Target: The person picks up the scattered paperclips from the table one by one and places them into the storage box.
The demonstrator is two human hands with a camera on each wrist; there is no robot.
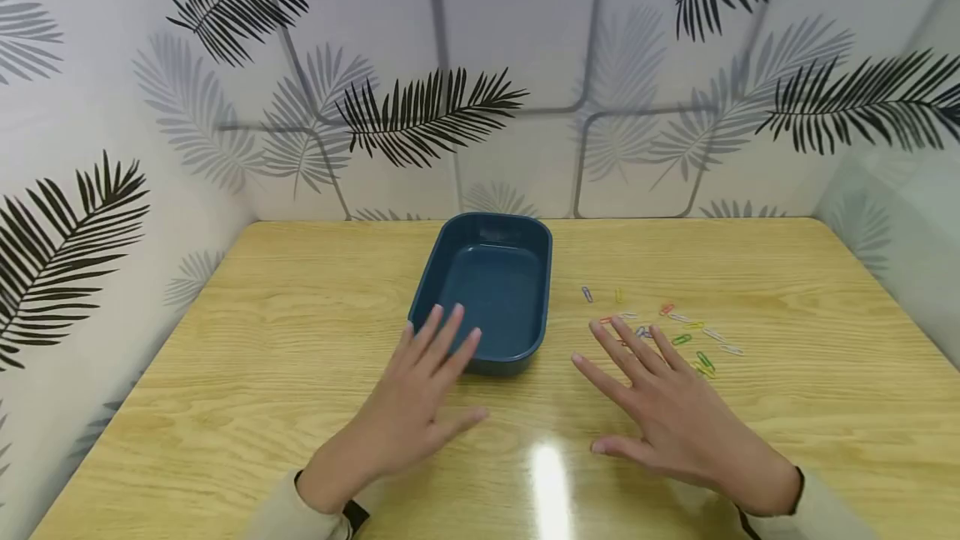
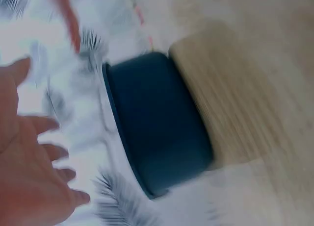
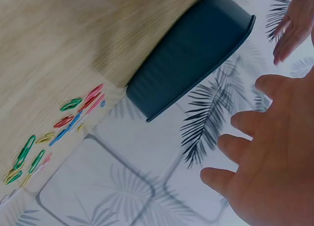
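Note:
A dark blue rectangular tray (image 1: pixel 491 290) stands near the middle of the wooden table, its hollow facing up with nothing seen inside. My left hand (image 1: pixel 412 398) hovers by its near left corner, fingers spread and straight, holding nothing. To the right of the tray lie several coloured paper clips (image 1: pixel 681 339), scattered in a loose group. My right hand (image 1: pixel 667 415) is held in front of them with fingers spread, overlapping some of them in the head view. In the right wrist view, the clips (image 3: pixel 64 121) show as green, red, blue, yellow and pink.
The pale wooden table (image 1: pixel 300 298) reaches back to a wall covering (image 1: pixel 510 40) with a dark and grey leaf print. A bright light reflection (image 1: pixel 550 482) falls on the tabletop between the hands. The left wrist view is blurred.

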